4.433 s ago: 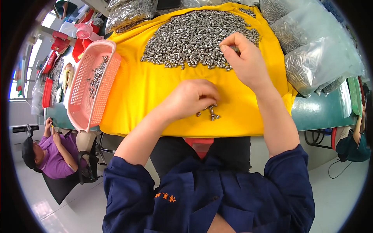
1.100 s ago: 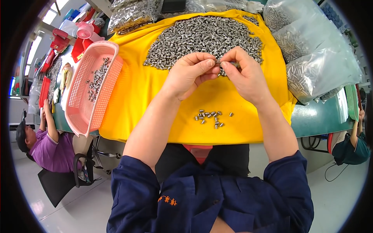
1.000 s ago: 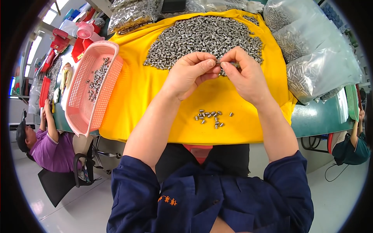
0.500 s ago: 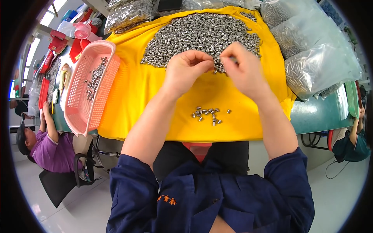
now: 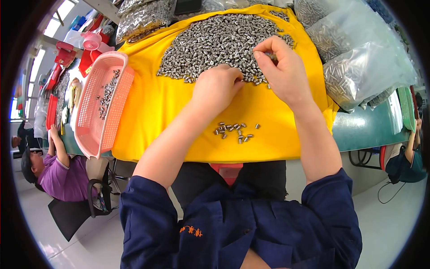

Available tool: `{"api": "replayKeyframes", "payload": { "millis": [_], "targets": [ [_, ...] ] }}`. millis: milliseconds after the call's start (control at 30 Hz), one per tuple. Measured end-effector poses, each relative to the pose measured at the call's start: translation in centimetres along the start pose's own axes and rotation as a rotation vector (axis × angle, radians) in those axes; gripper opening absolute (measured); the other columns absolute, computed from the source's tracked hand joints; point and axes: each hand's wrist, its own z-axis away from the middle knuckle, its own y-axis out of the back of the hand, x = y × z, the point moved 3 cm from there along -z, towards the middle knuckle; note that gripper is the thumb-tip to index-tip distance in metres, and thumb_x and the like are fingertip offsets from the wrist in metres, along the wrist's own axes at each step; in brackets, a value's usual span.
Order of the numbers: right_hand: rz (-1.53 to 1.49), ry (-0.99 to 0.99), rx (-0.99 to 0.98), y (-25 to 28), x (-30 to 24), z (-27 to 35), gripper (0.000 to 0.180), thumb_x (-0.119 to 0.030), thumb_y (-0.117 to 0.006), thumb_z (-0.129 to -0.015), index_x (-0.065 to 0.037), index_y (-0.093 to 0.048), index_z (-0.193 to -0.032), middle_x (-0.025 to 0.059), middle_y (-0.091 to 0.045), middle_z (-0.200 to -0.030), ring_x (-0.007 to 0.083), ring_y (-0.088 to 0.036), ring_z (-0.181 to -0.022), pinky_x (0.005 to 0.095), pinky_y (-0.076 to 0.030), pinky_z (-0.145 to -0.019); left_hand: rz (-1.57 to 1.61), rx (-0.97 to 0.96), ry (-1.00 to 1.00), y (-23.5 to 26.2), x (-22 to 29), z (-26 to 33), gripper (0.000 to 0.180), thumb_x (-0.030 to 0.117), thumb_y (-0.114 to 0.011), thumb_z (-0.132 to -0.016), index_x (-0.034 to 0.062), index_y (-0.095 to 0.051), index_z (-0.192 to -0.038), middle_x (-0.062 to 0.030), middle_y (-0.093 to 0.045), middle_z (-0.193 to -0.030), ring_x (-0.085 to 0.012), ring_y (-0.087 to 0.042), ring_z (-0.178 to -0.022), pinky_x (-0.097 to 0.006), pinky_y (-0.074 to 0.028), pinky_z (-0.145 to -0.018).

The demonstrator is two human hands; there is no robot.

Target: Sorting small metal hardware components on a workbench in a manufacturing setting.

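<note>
A wide heap of small metal cylinders point(image 5: 210, 40) covers the far part of a yellow cloth point(image 5: 143, 112). My left hand point(image 5: 217, 88) is at the heap's near edge, fingers curled and pinched together; whatever lies between the tips is hidden. Just to its right, my right hand point(image 5: 285, 71) hovers by the heap's right side. Its thumb and forefinger meet in a pinch, and anything held there is too small to make out. Closer to me, a loose cluster of the same cylinders point(image 5: 233, 127) lies on the cloth, with a single cylinder point(image 5: 257, 126) apart on its right.
At left stands a pink plastic basket point(image 5: 105, 148) with more cylinders inside. Clear bags of metal parts point(image 5: 349, 76) crowd the right side; other bags point(image 5: 143, 22) and a dark phone point(image 5: 188, 6) lie at the back. People sit at left, in a purple shirt point(image 5: 67, 177), and far right.
My left hand has turned knuckles-up and dropped slightly toward the heap's near edge. My right hand has drawn away from it, a little up and right. The loose cluster looks the same.
</note>
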Motion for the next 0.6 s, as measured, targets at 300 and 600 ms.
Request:
{"api": "replayKeyframes", "payload": {
  "millis": [300,600],
  "targets": [
    [0.008,-0.014,-0.016,0.2,-0.6,0.0,0.010,-0.011,-0.056,-0.079,-0.003,-0.054,-0.085,0.0056,-0.060,-0.072,0.0114,-0.050,-0.056,0.0255,-0.040,-0.052,-0.161,-0.118,-0.065,0.0,0.4,-0.8,0.013,0.016,-0.062,-0.074,0.0068,-0.065,-0.082,-0.0105,-0.061,-0.080,-0.0289,-0.060,-0.072,-0.037,-0.048,-0.065],
    [0.033,-0.041,-0.205,-0.6,-0.2,0.3,0.008,-0.010,-0.053,-0.078,-0.002,-0.052,-0.082,0.0076,-0.057,-0.069,0.0163,-0.052,-0.059,0.0279,-0.042,-0.055,1.240,-0.044,0.337,0.3,-1.8,0.3,0.013,0.002,-0.059,-0.082,-0.0018,-0.060,-0.094,-0.0066,-0.064,-0.084,-0.0122,-0.061,-0.076,-0.023,-0.049,-0.069]
  ]
}}
